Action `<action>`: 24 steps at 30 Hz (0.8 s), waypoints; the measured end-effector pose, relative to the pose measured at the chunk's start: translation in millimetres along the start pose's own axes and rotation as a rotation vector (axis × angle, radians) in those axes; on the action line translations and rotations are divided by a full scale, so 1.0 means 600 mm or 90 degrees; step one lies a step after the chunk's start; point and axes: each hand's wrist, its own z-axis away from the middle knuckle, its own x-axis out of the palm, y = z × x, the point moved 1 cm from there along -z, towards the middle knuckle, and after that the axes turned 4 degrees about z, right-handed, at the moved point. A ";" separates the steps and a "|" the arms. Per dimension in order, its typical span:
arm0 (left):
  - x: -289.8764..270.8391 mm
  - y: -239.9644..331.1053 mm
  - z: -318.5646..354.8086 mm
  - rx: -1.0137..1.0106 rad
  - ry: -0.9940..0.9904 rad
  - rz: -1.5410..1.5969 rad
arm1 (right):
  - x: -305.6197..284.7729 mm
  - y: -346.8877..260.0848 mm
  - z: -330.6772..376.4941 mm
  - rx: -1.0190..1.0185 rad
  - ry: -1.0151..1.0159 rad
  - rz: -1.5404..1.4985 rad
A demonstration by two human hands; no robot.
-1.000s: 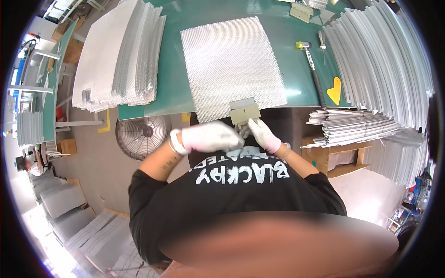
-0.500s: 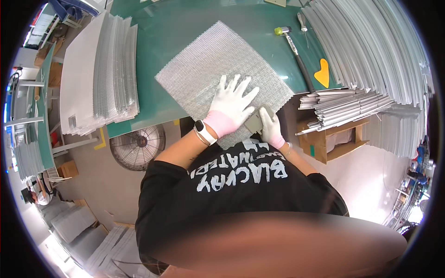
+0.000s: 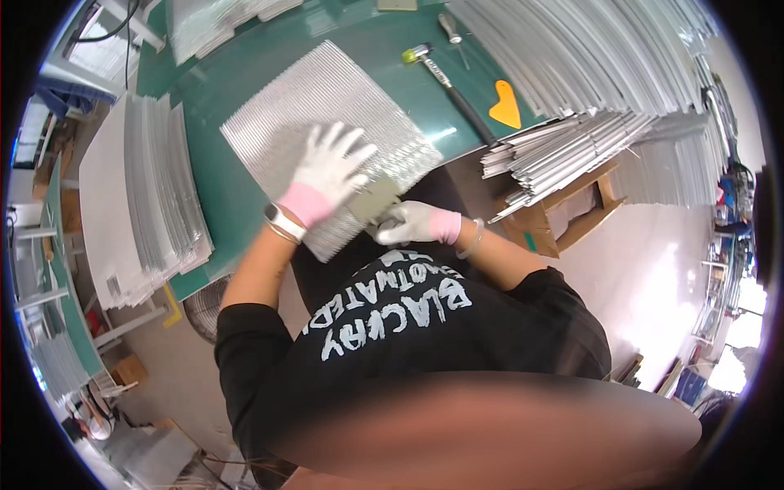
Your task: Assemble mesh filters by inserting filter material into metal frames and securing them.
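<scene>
A square silvery mesh panel [image 3: 327, 90] lies turned cornerwise on the green tabletop [image 3: 392, 94], its near corner reaching over the edge toward my body. My left hand [image 3: 327, 167], in a white glove with a pink cuff, rests flat on the panel with its fingers spread. A thin grey-green plate [image 3: 373, 196] lies against the panel's near right edge, beside the left hand's fingertips. Gripping the near side of that plate is my right hand [image 3: 418, 223], gloved likewise, its fingers curled and partly hidden.
Beyond the panel lie a mallet [image 3: 457, 98], a screwdriver [image 3: 451, 31] and a yellow scraper [image 3: 505, 104]. Stacked panels [image 3: 139, 196] stand at left, more panels [image 3: 572, 49] at right. Metal strips [image 3: 563, 155] lie above a cardboard box [image 3: 559, 224]. A floor fan [image 3: 204, 310] is below the table.
The whole view has turned, shifting the table leftward. My right hand has swung round so its fingers point left, still on the plate. My left hand stays spread on the panel.
</scene>
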 end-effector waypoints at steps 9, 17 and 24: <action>-0.033 0.079 0.034 0.103 0.261 0.303 | -0.291 0.222 0.203 0.294 0.428 0.872; 0.217 0.167 0.067 -0.095 -0.191 1.003 | -0.302 0.244 0.174 0.396 0.182 0.888; 0.245 0.192 0.018 0.002 0.242 0.783 | -0.034 -0.096 0.089 -0.351 0.125 0.686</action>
